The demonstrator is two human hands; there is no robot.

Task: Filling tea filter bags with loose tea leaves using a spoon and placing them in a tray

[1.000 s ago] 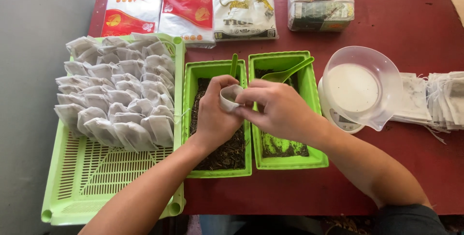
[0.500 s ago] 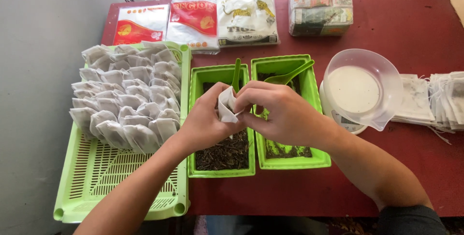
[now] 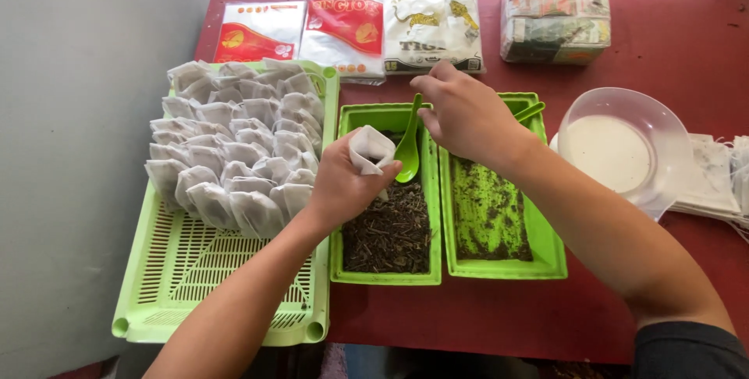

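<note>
The hands are now apart: the left hand [image 3: 343,188] keeps gripping the small bag [image 3: 370,149], and the right hand [image 3: 464,114] has taken the green spoon [image 3: 409,153] above the leaf tray [image 3: 390,274], so scooping resumes.

Small white filter pouch [image 3: 370,150], soft and crumpled, mouth up and slightly open, pinched upright between thumb and fingers over the near-left green tub [image 3: 353,270], just above its bed of dark, twiggy dried leaf [image 3: 390,231]. Bright green plastic spoon [image 3: 409,154], bowl down and handle slanting up and away, gripped near the top of the handle, bowl hanging right beside the pouch mouth, touching or nearly so. Tub rectangular, shallow, roughly half covered with leaf, on the red tabletop.
</note>
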